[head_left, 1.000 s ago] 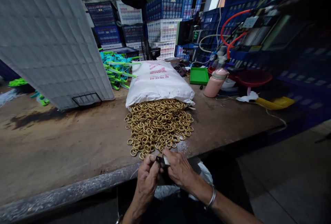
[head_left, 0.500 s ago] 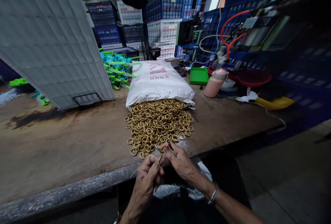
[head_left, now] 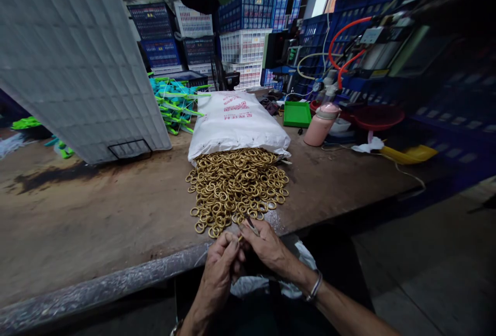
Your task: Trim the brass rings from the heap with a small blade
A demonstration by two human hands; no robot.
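- 2 bare hands meet at the near edge of a brown worktable [head_left: 116,207], just in front of a heap of gold-coloured rings [head_left: 240,181].
- The left hand [head_left: 219,263] has its thumb and forefinger pinched on 1 gold ring [head_left: 241,238], seen nearly edge-on.
- The right hand [head_left: 267,245] has its fingers closed around a small dark tool [head_left: 251,226]; its thumb is near the held ring, though whether they touch is hard to tell.
- Behind the hands, the heap spreads from under the near end of a white bag [head_left: 238,121] with red print, some rings lying apart at its fringe.
- As for progress, 1 ring appears to be in work and the large heap seems left to handle. How many are finished cannot be told, since treated and untreated rings look alike here.
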